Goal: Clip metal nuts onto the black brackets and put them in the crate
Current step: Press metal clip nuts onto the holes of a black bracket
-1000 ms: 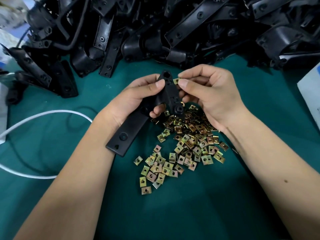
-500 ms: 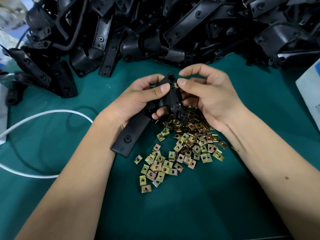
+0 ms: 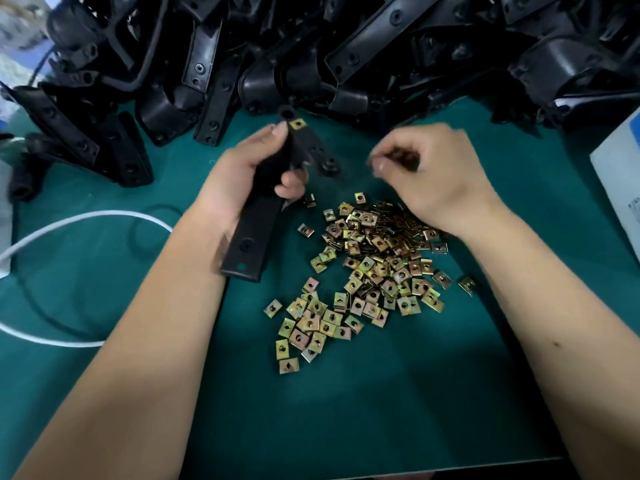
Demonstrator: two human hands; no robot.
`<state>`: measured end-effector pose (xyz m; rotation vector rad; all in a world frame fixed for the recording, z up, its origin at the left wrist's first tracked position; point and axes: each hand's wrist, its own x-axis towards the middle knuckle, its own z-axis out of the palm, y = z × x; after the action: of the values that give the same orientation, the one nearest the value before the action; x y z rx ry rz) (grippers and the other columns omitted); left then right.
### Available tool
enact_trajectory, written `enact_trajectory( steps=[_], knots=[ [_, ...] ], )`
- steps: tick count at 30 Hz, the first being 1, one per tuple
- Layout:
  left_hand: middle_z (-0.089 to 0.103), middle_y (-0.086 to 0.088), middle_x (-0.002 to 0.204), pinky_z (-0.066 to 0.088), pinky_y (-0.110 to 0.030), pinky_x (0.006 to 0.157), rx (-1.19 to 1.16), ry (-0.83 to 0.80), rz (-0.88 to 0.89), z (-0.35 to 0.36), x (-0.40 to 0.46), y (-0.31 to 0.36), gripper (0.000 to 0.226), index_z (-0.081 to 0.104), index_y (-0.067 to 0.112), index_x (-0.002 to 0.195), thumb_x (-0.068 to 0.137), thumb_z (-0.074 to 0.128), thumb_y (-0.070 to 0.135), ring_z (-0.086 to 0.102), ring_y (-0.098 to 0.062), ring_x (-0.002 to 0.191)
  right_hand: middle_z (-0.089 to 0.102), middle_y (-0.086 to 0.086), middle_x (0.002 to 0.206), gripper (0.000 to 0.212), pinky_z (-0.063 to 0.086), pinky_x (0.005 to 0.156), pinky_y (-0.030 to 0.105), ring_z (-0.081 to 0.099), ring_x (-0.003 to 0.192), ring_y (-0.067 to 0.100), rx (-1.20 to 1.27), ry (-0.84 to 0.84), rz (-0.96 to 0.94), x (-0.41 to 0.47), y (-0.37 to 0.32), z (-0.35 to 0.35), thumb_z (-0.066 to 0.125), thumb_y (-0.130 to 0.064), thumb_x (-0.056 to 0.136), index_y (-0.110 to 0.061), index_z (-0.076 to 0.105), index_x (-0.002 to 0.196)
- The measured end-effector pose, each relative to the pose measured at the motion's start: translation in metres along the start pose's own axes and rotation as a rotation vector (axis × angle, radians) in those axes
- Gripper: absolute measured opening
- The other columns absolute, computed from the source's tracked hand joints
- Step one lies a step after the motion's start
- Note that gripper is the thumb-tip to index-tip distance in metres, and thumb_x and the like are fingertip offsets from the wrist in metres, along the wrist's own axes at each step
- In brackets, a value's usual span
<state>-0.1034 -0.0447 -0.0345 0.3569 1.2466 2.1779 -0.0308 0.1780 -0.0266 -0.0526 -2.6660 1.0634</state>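
**Mia:** What are the hands doing?

**Sam:** The left hand is wrapped around one black bracket. The bracket sticks up past the thumb and hangs down below the wrist. The right hand is curled, with a few nuts tucked in its fingers. It is blurry there, so I can't count them.

**Mia:** Is a nut on the bracket yet?

**Sam:** Yes, one. The clipped nut sits near the top end, just above the left thumb.

**Mia:** How should the next one go on?

**Sam:** I think the left hand should hold the bracket tight and still. The right hand should pinch just one nut, turn its open side to the bracket's edge, and slide it on until the holes line up. Push straight, or it may go on crooked.

**Mia:** How many things are there?

**Sam:** One bracket in the hand. One nut clipped on it. The loose nuts lie in a heap on the green desk, below the right hand and to the right of the left arm. Far too many to count, around a hundred, I'd guess. The bracket pile beyond both hands has dozens, all tangled up.

**Mia:** Anything else?

**Sam:** One white cable loops to the left of the left arm. One white box is far right of the right hand. I see no crate.
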Motion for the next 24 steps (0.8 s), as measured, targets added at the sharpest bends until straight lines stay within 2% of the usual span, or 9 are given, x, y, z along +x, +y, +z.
enact_trajectory(
  steps=[2, 5, 8, 9, 11, 14, 16, 18, 24],
  knots=[
    [0.054, -0.007, 0.089, 0.03, -0.015, 0.054, -0.095, 0.01, -0.003, -0.005, 0.0, 0.001, 0.007, 0.049, 0.01, 0.096, 0.098, 0.052, 0.015, 0.04, -0.011, 0.062, 0.07, -0.015, 0.09, 0.007, 0.051, 0.085, 0.031, 0.061, 0.086, 0.004, -0.144, -0.127, -0.009, -0.002, 0.002, -0.001, 0.073, -0.033, 0.094, -0.028, 0.078, 0.093],
    [0.052, -0.005, 0.086, 0.033, -0.014, 0.052, -0.041, 0.009, 0.025, -0.006, 0.002, -0.002, 0.007, 0.049, 0.01, 0.096, 0.092, 0.054, 0.006, 0.04, -0.008, 0.061, 0.065, -0.01, 0.089, 0.012, 0.045, 0.076, 0.028, 0.057, 0.082, 0.005, -0.189, -0.203, -0.071, -0.003, -0.003, 0.006, 0.077, -0.039, 0.088, -0.028, 0.077, 0.09],
    [0.051, -0.004, 0.081, 0.034, -0.013, 0.051, 0.03, 0.035, 0.048, -0.006, 0.002, -0.004, 0.015, 0.053, 0.009, 0.093, 0.087, 0.06, -0.002, 0.043, -0.006, 0.058, 0.066, -0.014, 0.083, 0.008, 0.041, 0.07, 0.014, 0.058, 0.079, -0.003, -0.163, -0.244, -0.077, -0.002, -0.007, 0.006, 0.08, -0.033, 0.087, -0.026, 0.075, 0.086],
    [0.053, -0.004, 0.079, 0.034, -0.013, 0.051, 0.041, 0.033, 0.05, -0.007, 0.002, -0.005, 0.018, 0.054, 0.009, 0.093, 0.085, 0.065, -0.003, 0.045, -0.007, 0.058, 0.066, -0.015, 0.081, 0.008, 0.04, 0.069, 0.014, 0.058, 0.078, -0.004, -0.156, -0.255, -0.07, -0.003, -0.007, 0.006, 0.08, -0.03, 0.087, -0.026, 0.074, 0.085],
    [0.058, -0.005, 0.078, 0.039, -0.014, 0.051, 0.073, 0.003, 0.046, -0.008, 0.002, -0.005, 0.03, 0.057, 0.009, 0.093, 0.076, 0.079, -0.003, 0.05, -0.009, 0.059, 0.067, -0.016, 0.08, 0.009, 0.043, 0.071, 0.022, 0.059, 0.077, -0.002, -0.136, -0.229, -0.066, -0.004, -0.007, 0.007, 0.079, -0.026, 0.089, -0.024, 0.072, 0.085],
    [0.064, -0.009, 0.081, 0.048, -0.017, 0.052, 0.184, -0.037, 0.034, -0.008, 0.001, -0.004, 0.04, 0.064, 0.011, 0.092, 0.065, 0.092, 0.007, 0.058, -0.012, 0.061, 0.074, -0.008, 0.082, 0.007, 0.05, 0.073, 0.019, 0.067, 0.076, 0.003, 0.099, -0.102, -0.03, -0.006, -0.011, 0.011, 0.075, -0.018, 0.093, -0.015, 0.069, 0.093],
    [0.066, -0.009, 0.08, 0.051, -0.017, 0.054, 0.271, -0.03, 0.042, -0.007, 0.001, -0.003, 0.033, 0.065, 0.012, 0.093, 0.069, 0.087, 0.009, 0.06, -0.013, 0.062, 0.075, -0.001, 0.078, 0.003, 0.051, 0.066, 0.019, 0.067, 0.069, 0.008, 0.409, -0.048, 0.026, -0.006, -0.013, 0.012, 0.072, -0.008, 0.095, -0.007, 0.069, 0.096],
    [0.068, -0.008, 0.078, 0.053, -0.018, 0.055, 0.335, -0.019, 0.056, -0.005, 0.0, -0.003, 0.031, 0.063, 0.012, 0.095, 0.074, 0.085, 0.006, 0.062, -0.012, 0.062, 0.074, -0.001, 0.076, 0.006, 0.05, 0.063, 0.022, 0.063, 0.069, 0.012, 0.595, -0.051, 0.066, -0.006, -0.014, 0.012, 0.07, -0.003, 0.096, -0.008, 0.073, 0.096],
    [0.069, -0.004, 0.072, 0.053, -0.017, 0.056, 0.397, -0.011, 0.051, 0.001, -0.001, -0.002, 0.024, 0.059, 0.011, 0.097, 0.08, 0.074, 0.003, 0.061, -0.009, 0.058, 0.07, 0.003, 0.091, 0.025, 0.051, 0.071, 0.025, 0.061, 0.084, 0.011, 0.757, -0.142, 0.15, -0.007, -0.015, 0.012, 0.059, 0.002, 0.1, -0.014, 0.078, 0.1]
  ],
)
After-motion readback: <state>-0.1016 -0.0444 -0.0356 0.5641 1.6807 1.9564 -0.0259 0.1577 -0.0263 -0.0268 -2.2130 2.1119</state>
